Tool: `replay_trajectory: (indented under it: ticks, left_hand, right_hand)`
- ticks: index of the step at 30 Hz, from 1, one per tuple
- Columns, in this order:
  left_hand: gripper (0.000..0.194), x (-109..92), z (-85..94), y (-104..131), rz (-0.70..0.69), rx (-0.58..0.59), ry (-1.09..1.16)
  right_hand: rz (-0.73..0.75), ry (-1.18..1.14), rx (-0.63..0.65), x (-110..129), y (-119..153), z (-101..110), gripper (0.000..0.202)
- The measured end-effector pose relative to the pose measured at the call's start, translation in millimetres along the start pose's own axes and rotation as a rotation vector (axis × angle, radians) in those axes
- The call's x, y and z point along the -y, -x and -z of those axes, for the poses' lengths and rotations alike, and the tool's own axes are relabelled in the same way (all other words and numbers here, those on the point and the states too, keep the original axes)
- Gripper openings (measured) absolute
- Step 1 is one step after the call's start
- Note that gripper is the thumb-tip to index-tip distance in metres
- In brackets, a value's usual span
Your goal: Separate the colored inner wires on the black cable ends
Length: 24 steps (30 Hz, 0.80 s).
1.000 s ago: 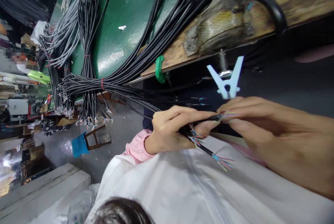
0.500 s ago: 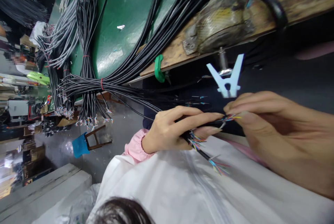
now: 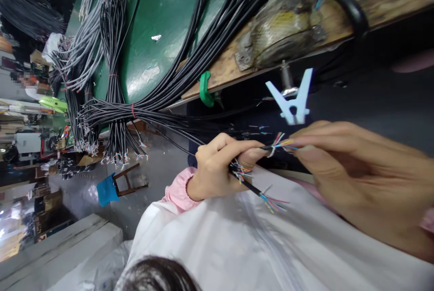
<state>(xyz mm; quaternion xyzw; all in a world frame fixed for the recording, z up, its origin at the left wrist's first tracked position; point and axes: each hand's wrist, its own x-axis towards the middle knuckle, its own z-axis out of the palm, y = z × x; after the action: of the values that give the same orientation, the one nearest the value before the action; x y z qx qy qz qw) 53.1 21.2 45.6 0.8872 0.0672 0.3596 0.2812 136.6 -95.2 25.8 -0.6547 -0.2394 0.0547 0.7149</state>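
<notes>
Pinching narrowly with thumb and fingertips, our right hand [image 3: 300,144] holds the coloured wires [image 3: 283,143] that fan from the end of one black multi-core cable [image 3: 267,147]. Our left hand [image 3: 219,164] is closed around a bunch of such cables and grips this one between thumb and forefinger, just short of its stripped end. More splayed cores [image 3: 241,171] stick out under our left thumb, and another cable end [image 3: 252,188] slants down over our white apron [image 3: 210,232]. Beyond our right fingertips stands a pale blue clip [image 3: 294,106], its arms spread in a V; it seems fixed near the metal fitting [image 3: 287,81]. Farther off, a red tie [image 3: 133,110] binds black cables lying across the green tabletop [image 3: 154,53], and a green clamp [image 3: 204,88] grips the wooden board [image 3: 225,70].
</notes>
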Motion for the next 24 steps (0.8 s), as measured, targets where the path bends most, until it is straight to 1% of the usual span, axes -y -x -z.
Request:
replay_trajectory:
  ticks: [2, 4, 7, 10, 15, 20, 22, 24]
  left_hand:
    - [0.043, 0.3, 0.5, -1.3, 0.008, 0.022, 0.005]
    - [0.043, 0.3, 1.1, -2.5, 0.011, 0.047, 0.006]
    - [0.044, -0.6, 1.8, -3.7, 0.012, 0.053, -0.014]
    - [0.045, -1.2, 1.7, -4.1, 0.002, 0.043, -0.034]
    - [0.045, 0.1, 0.7, -3.8, -0.016, 0.065, -0.053]
    - [0.044, 1.9, -0.5, -1.3, -0.017, 0.071, -0.056]
    - [0.042, 2.4, -1.3, 0.0, -0.007, 0.056, -0.049]
    - [0.039, 3.0, -2.3, 1.4, 0.003, 0.046, -0.038]
  right_hand:
    - [0.027, -0.001, -0.013, -0.9, -1.0, -1.3, 0.030]
    - [0.002, -0.013, 0.024, -0.6, -2.3, -2.1, 0.030]
    - [-0.039, -0.064, 0.088, 0.3, -3.9, -3.8, 0.021]
    - [-0.022, -0.101, 0.090, -0.2, -4.1, -6.2, 0.011]
    - [0.015, -0.024, 0.051, -2.9, -4.4, -7.6, 0.016]
    - [0.098, 0.023, 0.047, -3.8, -6.2, -4.1, 0.019]
    - [0.062, 0.021, 0.046, -3.6, -5.9, -2.7, 0.018]
    - [-0.075, 0.009, 0.023, -3.8, -4.3, -1.9, 0.014]
